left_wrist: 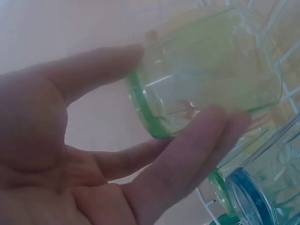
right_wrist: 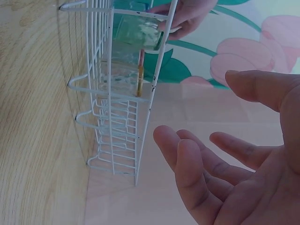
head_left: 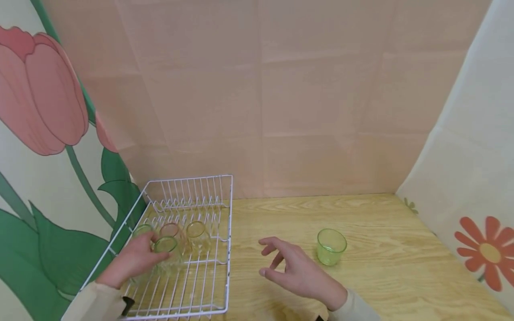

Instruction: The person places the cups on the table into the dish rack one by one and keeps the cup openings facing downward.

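Note:
Over the front left of a white wire dish rack [head_left: 228, 267], my left hand [head_left: 138, 257] holds a clear green-rimmed glass [left_wrist: 197, 79] between thumb and fingers. In the head view that glass [head_left: 170, 257] stands with its rim upward. Close around it in the rack are a pink-rimmed glass [head_left: 170, 229], an amber-rimmed glass [head_left: 198, 238] and another green-rimmed glass [head_left: 142, 229], partly hidden by the hand. My right hand [head_left: 293, 272] hovers above the table with fingers loosely bent, holding nothing. To its right sits a green glass cup [head_left: 331, 249].
A blue-rimmed glass [left_wrist: 253, 197] shows low in the left wrist view. The rack stands on a wood-grain table [head_left: 273, 223], beside a tulip-print cloth [head_left: 44, 98] on the left. A pinkish cloth [head_left: 281, 111] hangs behind, and a flower-print cloth [head_left: 474, 178] on the right.

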`<action>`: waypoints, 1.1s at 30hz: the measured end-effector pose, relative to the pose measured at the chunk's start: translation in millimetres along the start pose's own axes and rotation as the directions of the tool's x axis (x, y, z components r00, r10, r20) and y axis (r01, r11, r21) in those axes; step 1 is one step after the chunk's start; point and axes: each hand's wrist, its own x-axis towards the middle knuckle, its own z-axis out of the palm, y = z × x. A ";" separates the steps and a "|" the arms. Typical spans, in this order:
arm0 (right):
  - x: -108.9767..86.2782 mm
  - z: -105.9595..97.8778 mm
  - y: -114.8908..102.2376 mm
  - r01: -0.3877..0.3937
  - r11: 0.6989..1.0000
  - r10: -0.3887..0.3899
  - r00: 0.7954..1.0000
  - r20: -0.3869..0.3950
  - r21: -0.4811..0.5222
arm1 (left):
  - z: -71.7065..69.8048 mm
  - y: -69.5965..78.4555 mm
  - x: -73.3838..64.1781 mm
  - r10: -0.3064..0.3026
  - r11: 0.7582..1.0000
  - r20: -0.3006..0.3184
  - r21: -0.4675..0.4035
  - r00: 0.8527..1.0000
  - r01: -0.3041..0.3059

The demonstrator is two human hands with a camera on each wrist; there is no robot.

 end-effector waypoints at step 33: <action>0.9 -0.6 -2.2 0.006 1.000 -0.007 0.999 0.049 0.015 | 5.6 -21.1 2.3 -0.114 0.993 0.107 -0.030 0.988 0.118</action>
